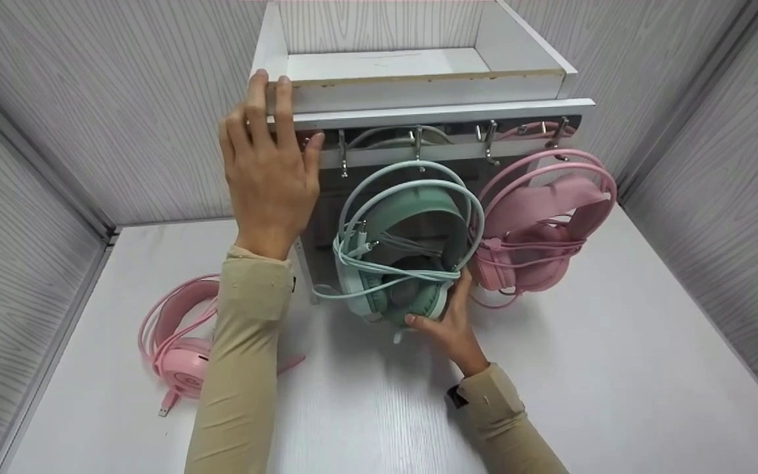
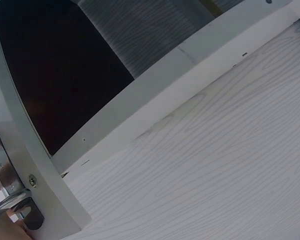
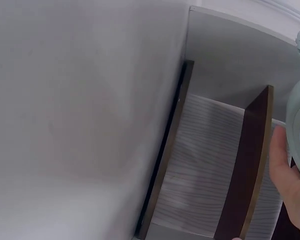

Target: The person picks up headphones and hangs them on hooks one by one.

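Note:
My left hand [image 1: 268, 178] rests on the left front corner of a white rack [image 1: 418, 99], its fingers reaching up over the edge. Below, my right hand [image 1: 448, 329] grips the lower ear cup of mint-green headphones [image 1: 412, 204], thumb in front. Their cable is wound across the middle, with plugs sticking out at the left. The top of the headband is at a metal hook [image 1: 420, 141]; I cannot tell whether it bears the weight. Part of a pale green ear cup [image 3: 299, 125] shows at the right wrist view's edge.
Pink headphones [image 1: 537, 204] hang at the rack's right-end hook. Another pink pair [image 1: 178, 362] lies on the white table [image 1: 366, 421], partly hidden by my left sleeve. More hooks [image 1: 343, 155] line the rail. In the right wrist view, dark shelf boards [image 3: 247, 165] stand beside the hand.

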A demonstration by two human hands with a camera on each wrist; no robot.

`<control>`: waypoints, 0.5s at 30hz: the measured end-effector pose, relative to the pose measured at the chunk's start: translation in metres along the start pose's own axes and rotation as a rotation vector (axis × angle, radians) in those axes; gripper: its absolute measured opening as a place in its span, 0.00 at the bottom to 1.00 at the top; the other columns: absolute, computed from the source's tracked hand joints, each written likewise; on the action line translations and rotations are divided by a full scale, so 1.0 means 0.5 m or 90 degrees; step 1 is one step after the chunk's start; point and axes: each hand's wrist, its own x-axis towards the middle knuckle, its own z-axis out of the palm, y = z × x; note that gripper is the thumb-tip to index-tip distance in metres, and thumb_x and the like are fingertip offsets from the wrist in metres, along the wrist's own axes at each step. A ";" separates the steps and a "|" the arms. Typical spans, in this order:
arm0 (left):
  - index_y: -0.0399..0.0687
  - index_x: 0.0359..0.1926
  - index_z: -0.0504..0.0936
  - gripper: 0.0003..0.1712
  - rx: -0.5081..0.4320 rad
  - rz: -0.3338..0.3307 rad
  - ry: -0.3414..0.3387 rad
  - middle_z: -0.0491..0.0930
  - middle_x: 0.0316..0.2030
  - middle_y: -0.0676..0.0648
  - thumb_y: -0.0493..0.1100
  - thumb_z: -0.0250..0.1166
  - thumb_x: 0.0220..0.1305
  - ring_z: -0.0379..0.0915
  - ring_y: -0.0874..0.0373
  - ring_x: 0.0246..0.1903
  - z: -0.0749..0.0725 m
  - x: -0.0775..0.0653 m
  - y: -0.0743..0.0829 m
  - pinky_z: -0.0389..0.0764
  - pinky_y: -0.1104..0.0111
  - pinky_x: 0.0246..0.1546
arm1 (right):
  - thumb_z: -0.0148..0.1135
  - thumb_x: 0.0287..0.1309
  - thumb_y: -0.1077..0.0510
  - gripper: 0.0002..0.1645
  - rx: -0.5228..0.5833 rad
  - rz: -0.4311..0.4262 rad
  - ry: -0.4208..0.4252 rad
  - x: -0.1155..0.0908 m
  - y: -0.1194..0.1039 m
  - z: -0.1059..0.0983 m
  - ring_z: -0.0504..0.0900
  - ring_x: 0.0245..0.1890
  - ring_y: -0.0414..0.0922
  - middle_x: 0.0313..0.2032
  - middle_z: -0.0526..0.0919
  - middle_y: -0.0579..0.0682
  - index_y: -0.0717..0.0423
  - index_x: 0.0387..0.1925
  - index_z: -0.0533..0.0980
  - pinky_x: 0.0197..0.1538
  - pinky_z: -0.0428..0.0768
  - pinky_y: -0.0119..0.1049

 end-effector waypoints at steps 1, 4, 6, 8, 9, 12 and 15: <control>0.39 0.76 0.58 0.36 -0.001 0.001 -0.001 0.57 0.74 0.35 0.58 0.42 0.80 0.58 0.37 0.64 0.000 0.001 0.000 0.53 0.51 0.71 | 0.78 0.39 0.60 0.73 -0.003 -0.002 0.000 0.001 0.001 -0.002 0.46 0.74 0.56 0.75 0.43 0.67 0.65 0.76 0.37 0.73 0.45 0.52; 0.39 0.77 0.57 0.36 -0.003 0.003 -0.006 0.56 0.74 0.35 0.59 0.41 0.80 0.57 0.37 0.64 0.001 0.004 0.002 0.53 0.51 0.71 | 0.78 0.39 0.61 0.73 -0.011 -0.012 0.000 0.002 0.003 -0.008 0.44 0.75 0.56 0.75 0.42 0.67 0.67 0.76 0.38 0.73 0.43 0.52; 0.39 0.77 0.57 0.37 -0.002 0.005 -0.007 0.56 0.74 0.35 0.59 0.40 0.80 0.57 0.38 0.64 0.002 0.005 0.003 0.53 0.51 0.71 | 0.78 0.40 0.61 0.73 -0.017 -0.018 -0.002 0.004 0.003 -0.013 0.43 0.75 0.56 0.75 0.41 0.68 0.67 0.76 0.37 0.73 0.43 0.52; 0.39 0.76 0.57 0.37 0.001 0.004 -0.005 0.57 0.74 0.35 0.60 0.39 0.80 0.57 0.37 0.64 0.002 0.004 0.003 0.53 0.51 0.71 | 0.78 0.41 0.61 0.73 -0.025 -0.022 -0.007 0.006 0.004 -0.017 0.43 0.75 0.56 0.76 0.40 0.68 0.67 0.76 0.37 0.73 0.42 0.52; 0.39 0.76 0.58 0.38 0.003 0.004 -0.005 0.57 0.74 0.35 0.60 0.39 0.80 0.57 0.37 0.64 0.002 0.003 0.003 0.53 0.51 0.71 | 0.78 0.41 0.61 0.73 -0.030 -0.022 -0.008 0.006 0.005 -0.019 0.42 0.75 0.56 0.76 0.40 0.67 0.67 0.76 0.37 0.73 0.42 0.52; 0.39 0.76 0.58 0.38 0.004 0.002 -0.008 0.57 0.74 0.34 0.60 0.39 0.80 0.57 0.37 0.64 0.001 0.000 0.004 0.53 0.51 0.71 | 0.77 0.42 0.61 0.72 -0.038 -0.027 -0.006 0.005 0.005 -0.022 0.42 0.75 0.56 0.76 0.39 0.67 0.67 0.76 0.37 0.73 0.42 0.52; 0.39 0.77 0.57 0.37 0.002 0.000 -0.015 0.56 0.74 0.35 0.59 0.40 0.80 0.57 0.37 0.65 0.000 0.000 0.007 0.53 0.51 0.71 | 0.79 0.41 0.58 0.73 -0.044 -0.037 0.000 0.005 0.005 -0.023 0.42 0.75 0.57 0.76 0.40 0.68 0.67 0.76 0.37 0.73 0.42 0.53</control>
